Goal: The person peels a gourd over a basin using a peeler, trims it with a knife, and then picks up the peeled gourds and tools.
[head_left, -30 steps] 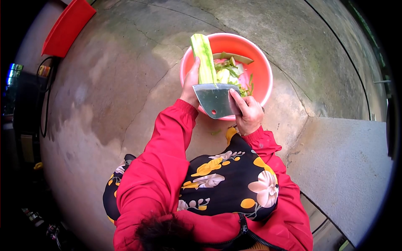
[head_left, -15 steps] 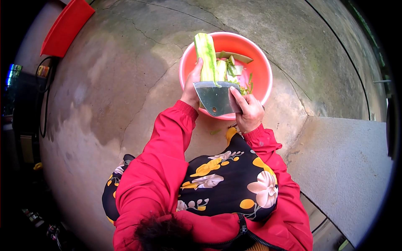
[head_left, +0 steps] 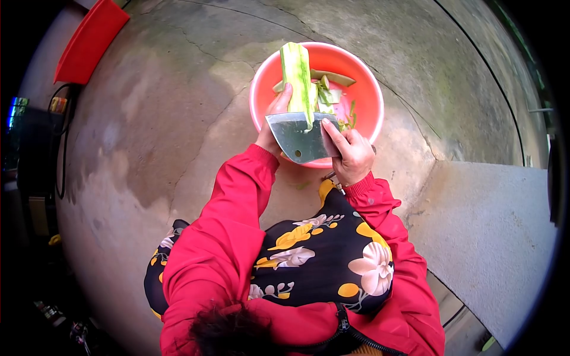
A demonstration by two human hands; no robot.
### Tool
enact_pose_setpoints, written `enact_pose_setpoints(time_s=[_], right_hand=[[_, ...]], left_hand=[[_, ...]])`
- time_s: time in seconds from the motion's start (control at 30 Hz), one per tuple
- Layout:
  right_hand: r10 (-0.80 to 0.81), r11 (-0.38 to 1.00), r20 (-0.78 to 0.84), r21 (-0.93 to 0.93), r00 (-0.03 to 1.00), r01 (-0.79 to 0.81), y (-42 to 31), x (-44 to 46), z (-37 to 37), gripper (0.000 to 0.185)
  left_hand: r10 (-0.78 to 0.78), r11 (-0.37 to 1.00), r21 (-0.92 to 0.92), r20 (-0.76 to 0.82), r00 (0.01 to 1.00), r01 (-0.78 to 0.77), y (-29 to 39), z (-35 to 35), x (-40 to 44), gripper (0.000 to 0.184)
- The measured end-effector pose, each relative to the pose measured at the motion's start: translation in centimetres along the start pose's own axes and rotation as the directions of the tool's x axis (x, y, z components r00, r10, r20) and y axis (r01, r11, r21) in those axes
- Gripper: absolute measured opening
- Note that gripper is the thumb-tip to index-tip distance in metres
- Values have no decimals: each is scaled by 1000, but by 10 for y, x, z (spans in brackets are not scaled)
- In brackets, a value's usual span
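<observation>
My left hand (head_left: 274,121) grips a long, pale-green gourd (head_left: 296,68) with darker green streaks, its skin partly pared off. The gourd stands tilted over a pink plastic basin (head_left: 375,101). In my right hand (head_left: 355,153) is a broad cleaver (head_left: 303,137), its index finger stretched along the blade. The cleaver's upper edge lies against the near part of the gourd, with a thin strip of peel on the blade. The left fingers are partly hidden behind the gourd and blade. Green peelings and cut pieces (head_left: 329,96) lie in the basin.
A cracked concrete floor (head_left: 148,130) surrounds the basin. At the right rises a grey concrete slab (head_left: 487,231). A red plastic object (head_left: 92,41) stands at the upper left, near a black cable (head_left: 59,160). A floral apron (head_left: 320,255) covers my lap.
The cleaver has shifted slightly left across the gourd. The gourd has turned a little, showing a paler face. Both hands keep their hold, and the whole view has shifted slightly.
</observation>
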State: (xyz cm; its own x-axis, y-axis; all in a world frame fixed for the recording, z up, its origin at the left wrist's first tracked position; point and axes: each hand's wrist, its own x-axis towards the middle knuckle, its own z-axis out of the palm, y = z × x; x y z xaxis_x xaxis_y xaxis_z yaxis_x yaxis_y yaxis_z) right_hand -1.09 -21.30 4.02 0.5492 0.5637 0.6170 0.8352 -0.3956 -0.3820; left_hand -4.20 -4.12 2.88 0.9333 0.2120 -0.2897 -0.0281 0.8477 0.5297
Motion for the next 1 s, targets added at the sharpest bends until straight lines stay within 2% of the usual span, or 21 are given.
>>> enact_pose_setpoints(time_s=[0.03, 0.17, 0.27, 0.4, 0.53, 0.83, 0.9, 1.0], right_hand=[[8, 1000, -6, 4, 1000, -8, 0, 1, 1, 51], [14, 1000, -16, -2, 1000, -14, 5, 1, 6, 51], [92, 994, 43, -60, 995, -89, 13, -2, 8, 46], [142, 988, -3, -58, 990, -142, 23, 2, 12, 45], [114, 990, -15, -79, 993, -115, 27, 1, 13, 44], [146, 985, 13, -94, 989, -144, 22, 10, 8, 46], [112, 992, -10, -59, 994, -113, 17, 15, 6, 46], [109, 992, -16, -62, 994, -110, 25, 15, 12, 46]], left_hand=[[-17, 999, 51, -35, 999, 19, -2, -2, 0, 44], [-2, 999, 46, -56, 998, 4, -2, 2, -3, 44], [-16, 999, 37, -93, 996, 19, -1, 10, -10, 42], [68, 989, 136, -118, 991, -52, -6, 6, -7, 41], [44, 997, 70, -72, 996, -39, -7, 9, -10, 39], [78, 990, 126, -50, 996, -71, -11, 11, -15, 36], [11, 999, -43, -16, 1000, -12, -13, 15, -21, 35], [-9, 1000, 0, -69, 998, 9, -13, 16, -18, 36]])
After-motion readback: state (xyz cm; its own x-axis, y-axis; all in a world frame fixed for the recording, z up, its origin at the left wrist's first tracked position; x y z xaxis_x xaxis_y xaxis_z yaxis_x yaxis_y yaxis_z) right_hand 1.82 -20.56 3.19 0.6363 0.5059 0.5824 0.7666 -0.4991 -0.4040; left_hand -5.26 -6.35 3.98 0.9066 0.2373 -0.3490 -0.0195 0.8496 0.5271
